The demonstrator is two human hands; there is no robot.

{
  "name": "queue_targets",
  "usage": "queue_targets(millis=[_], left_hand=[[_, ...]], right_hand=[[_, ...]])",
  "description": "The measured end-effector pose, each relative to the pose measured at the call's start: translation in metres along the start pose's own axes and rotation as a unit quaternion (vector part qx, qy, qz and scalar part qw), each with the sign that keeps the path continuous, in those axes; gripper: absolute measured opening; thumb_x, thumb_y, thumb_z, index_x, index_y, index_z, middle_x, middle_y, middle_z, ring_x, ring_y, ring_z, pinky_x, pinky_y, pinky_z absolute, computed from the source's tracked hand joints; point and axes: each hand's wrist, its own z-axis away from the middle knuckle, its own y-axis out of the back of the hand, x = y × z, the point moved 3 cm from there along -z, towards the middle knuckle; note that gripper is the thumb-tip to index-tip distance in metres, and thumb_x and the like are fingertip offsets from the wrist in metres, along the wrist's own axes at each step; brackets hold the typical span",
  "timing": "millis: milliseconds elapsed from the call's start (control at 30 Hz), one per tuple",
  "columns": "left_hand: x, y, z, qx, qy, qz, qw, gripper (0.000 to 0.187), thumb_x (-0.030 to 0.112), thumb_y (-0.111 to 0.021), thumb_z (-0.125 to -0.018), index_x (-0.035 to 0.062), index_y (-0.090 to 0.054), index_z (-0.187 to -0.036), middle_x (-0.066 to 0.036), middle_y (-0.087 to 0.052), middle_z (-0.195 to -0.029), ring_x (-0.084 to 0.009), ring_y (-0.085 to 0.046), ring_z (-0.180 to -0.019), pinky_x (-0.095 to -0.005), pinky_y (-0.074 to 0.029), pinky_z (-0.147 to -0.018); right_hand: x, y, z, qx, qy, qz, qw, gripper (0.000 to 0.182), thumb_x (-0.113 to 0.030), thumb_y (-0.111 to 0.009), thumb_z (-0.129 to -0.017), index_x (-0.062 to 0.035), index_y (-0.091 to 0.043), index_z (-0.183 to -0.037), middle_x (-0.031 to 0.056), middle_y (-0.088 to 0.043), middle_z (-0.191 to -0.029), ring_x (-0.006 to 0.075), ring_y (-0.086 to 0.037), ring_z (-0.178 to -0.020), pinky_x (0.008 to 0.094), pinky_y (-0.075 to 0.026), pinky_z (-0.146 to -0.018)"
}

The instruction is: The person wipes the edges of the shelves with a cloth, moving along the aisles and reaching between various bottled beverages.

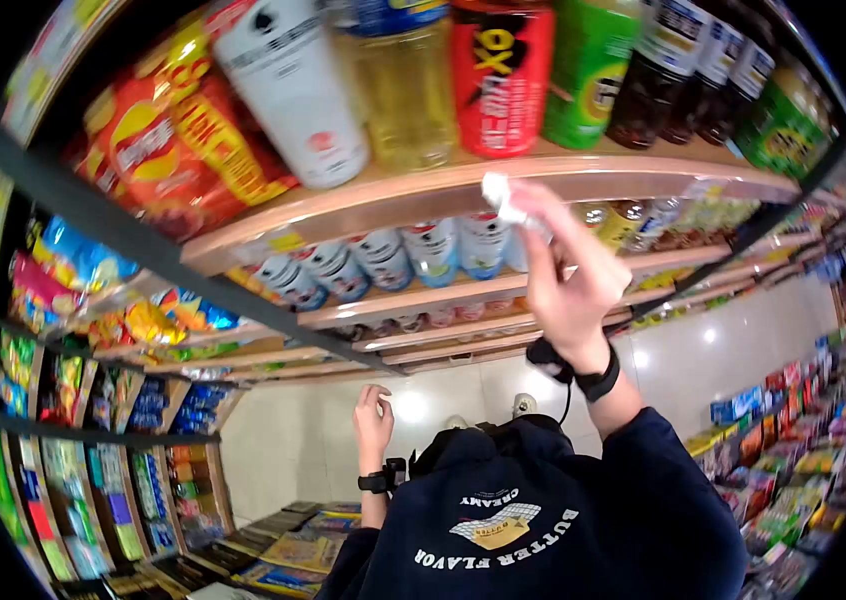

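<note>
My right hand (pixel 578 275) is raised at the front edge of a shelf (pixel 423 195). Its fingers pinch a crumpled white tissue (pixel 505 198), which lies close to the shelf's edge strip; whether it touches cannot be made out. Standing just above on that shelf are a red bottle (pixel 503 85), a bottle of pale yellow drink (pixel 408 100) and a green bottle (pixel 591 75). Low in front of my body hangs my left hand (pixel 373 420), fingers loosely bent, with nothing seen in it. Both wrists wear black straps.
A white bottle (pixel 293 90) and red chip bags (pixel 173 140) fill the left of the top shelf. Lower shelves carry several white-labelled bottles (pixel 380 258). Dark metal posts (pixel 173 265) cross the shelving. Packaged goods (pixel 793 450) stand at right, behind the tiled floor (pixel 683 350).
</note>
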Motion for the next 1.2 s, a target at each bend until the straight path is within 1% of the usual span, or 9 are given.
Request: queue_targets(millis=[67,167,267,400,533,633,1067,1167,1200], left_hand=[[0.015,-0.01,-0.018,-0.023,-0.036,-0.004,0.999,0.015,-0.005,-0.05,-0.075,0.0025,-0.058,-0.086,-0.014,-0.058,-0.087,-0.0364,-0.058,-0.082,-0.043,-0.046,-0.07],[0.039,-0.027,-0.04,-0.053,-0.068,0.009,0.996,0.015,-0.004,-0.05,-0.076,0.0025,-0.058,-0.087,-0.014,-0.057,-0.088,-0.0364,-0.058,-0.084,-0.0433,-0.046,-0.071],[0.059,-0.047,-0.051,-0.076,-0.085,0.004,0.993,0.014,-0.002,-0.051,-0.077,0.0025,-0.058,-0.087,-0.012,-0.057,-0.089,-0.035,-0.057,-0.085,-0.0425,-0.046,-0.073],[0.084,-0.072,-0.058,-0.083,-0.122,-0.008,0.989,0.011,-0.004,-0.052,-0.075,0.001,-0.057,-0.084,-0.014,-0.057,-0.083,-0.0342,-0.057,-0.077,-0.0405,-0.045,-0.067],[0.096,-0.094,-0.059,-0.097,-0.138,-0.017,0.986,0.01,-0.003,-0.053,-0.075,0.0006,-0.057,-0.083,-0.015,-0.057,-0.082,-0.0352,-0.057,-0.074,-0.042,-0.045,-0.067],[0.103,-0.109,-0.058,-0.133,-0.119,-0.035,0.983,0.011,-0.001,-0.051,-0.076,0.0024,-0.058,-0.083,-0.014,-0.057,-0.086,-0.035,-0.057,-0.082,-0.0442,-0.046,-0.073],[0.149,-0.17,-0.056,-0.169,-0.131,-0.054,0.975,0.01,0.001,-0.052,-0.076,0.003,-0.057,-0.084,-0.014,-0.058,-0.085,-0.0359,-0.058,-0.081,-0.0454,-0.046,-0.073],[0.161,-0.186,-0.055,-0.176,-0.137,-0.062,0.973,0.01,0.001,-0.051,-0.076,0.0031,-0.057,-0.083,-0.014,-0.058,-0.085,-0.0359,-0.058,-0.081,-0.0452,-0.046,-0.073],[0.165,-0.191,-0.055,-0.175,-0.142,-0.065,0.972,0.01,0.001,-0.051,-0.076,0.0031,-0.057,-0.083,-0.014,-0.058,-0.085,-0.0358,-0.058,-0.081,-0.045,-0.046,-0.073]], right_hand=[[0.026,0.013,-0.012,-0.021,0.012,0.089,0.996,0.024,0.005,-0.062,-0.079,-0.0033,-0.065,-0.102,0.0101,-0.069,-0.097,0.0201,-0.069,-0.072,0.0261,-0.051,-0.057],[0.058,0.023,-0.008,-0.02,-0.034,0.046,0.998,0.026,0.004,-0.061,-0.082,-0.0043,-0.062,-0.106,0.0097,-0.069,-0.094,0.023,-0.069,-0.072,0.0274,-0.052,-0.057],[0.063,0.044,-0.013,-0.012,-0.016,0.106,0.994,0.026,0.005,-0.06,-0.081,-0.0045,-0.062,-0.105,0.0088,-0.069,-0.092,0.0233,-0.068,-0.072,0.0272,-0.052,-0.057],[0.078,0.067,-0.016,0.001,-0.02,0.13,0.991,0.027,0.006,-0.061,-0.08,-0.0042,-0.062,-0.104,0.0081,-0.069,-0.092,0.023,-0.068,-0.071,0.027,-0.051,-0.055],[0.099,0.097,-0.018,0.017,-0.026,0.139,0.99,0.028,0.008,-0.062,-0.079,-0.0025,-0.062,-0.104,0.0074,-0.069,-0.093,0.0222,-0.068,-0.07,0.0259,-0.051,-0.056],[0.112,0.116,-0.021,0.03,-0.028,0.134,0.99,0.028,0.009,-0.061,-0.079,-0.0021,-0.062,-0.105,0.0075,-0.069,-0.094,0.0211,-0.068,-0.07,0.0258,-0.052,-0.057],[0.15,0.184,-0.031,0.043,-0.072,0.137,0.987,0.027,0.01,-0.059,-0.079,-0.0019,-0.063,-0.103,0.0095,-0.069,-0.091,0.0202,-0.068,-0.069,0.0241,-0.051,-0.06],[0.166,0.205,-0.034,0.058,-0.092,0.083,0.991,0.028,0.01,-0.058,-0.079,-0.0018,-0.063,-0.105,0.0097,-0.069,-0.091,0.0193,-0.068,-0.069,0.024,-0.051,-0.061],[0.167,0.216,-0.037,0.056,-0.07,0.153,0.984,0.029,0.01,-0.059,-0.08,-0.0016,-0.063,-0.106,0.0092,-0.069,-0.09,0.0186,-0.068,-0.071,0.0239,-0.051,-0.062]])
